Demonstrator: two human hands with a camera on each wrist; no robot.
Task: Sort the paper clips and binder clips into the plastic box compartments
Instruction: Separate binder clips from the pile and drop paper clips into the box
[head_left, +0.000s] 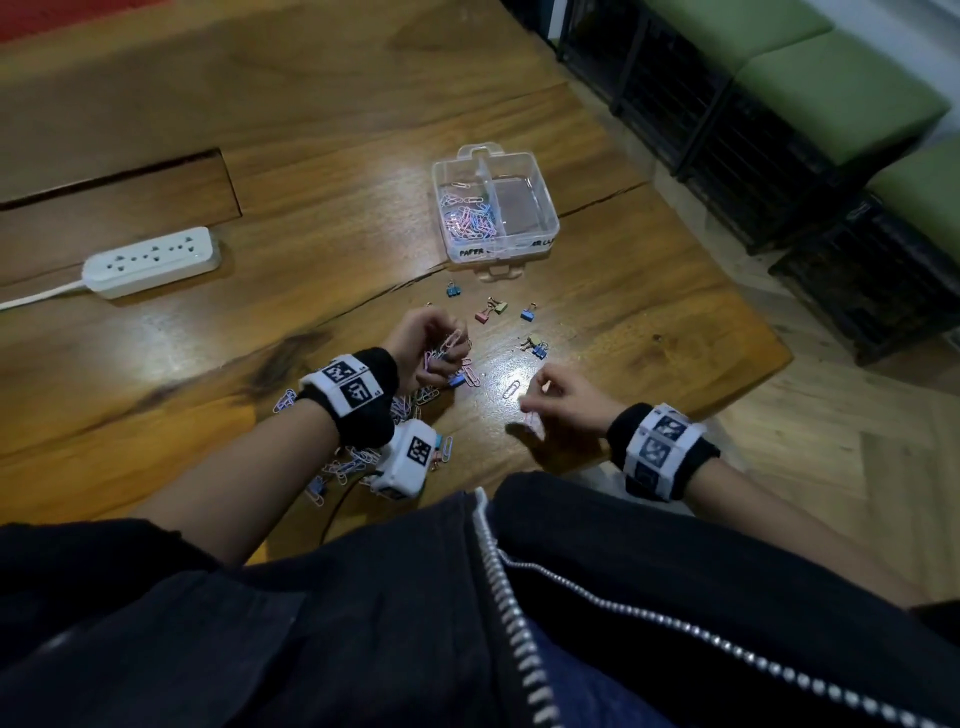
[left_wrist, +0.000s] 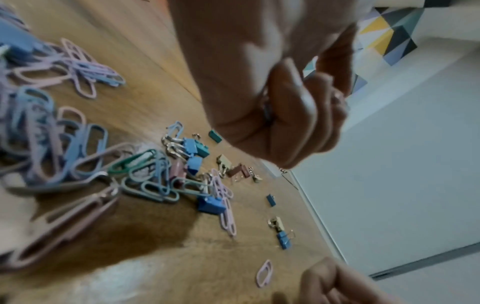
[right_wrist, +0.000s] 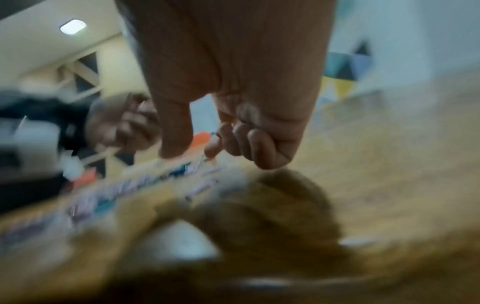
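Left hand (head_left: 434, 340) curled round a bunch of paper clips (head_left: 451, 344). Right hand (head_left: 563, 400) pinching pink paper clips. Plastic box (head_left: 496, 208) beyond both hands, binder clips (head_left: 488, 312) loose just before it on the counter (head_left: 311, 218).

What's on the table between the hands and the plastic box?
Head view: loose binder clips lie scattered on the wood between the left hand, the right hand and the plastic box; otherwise bare tabletop.
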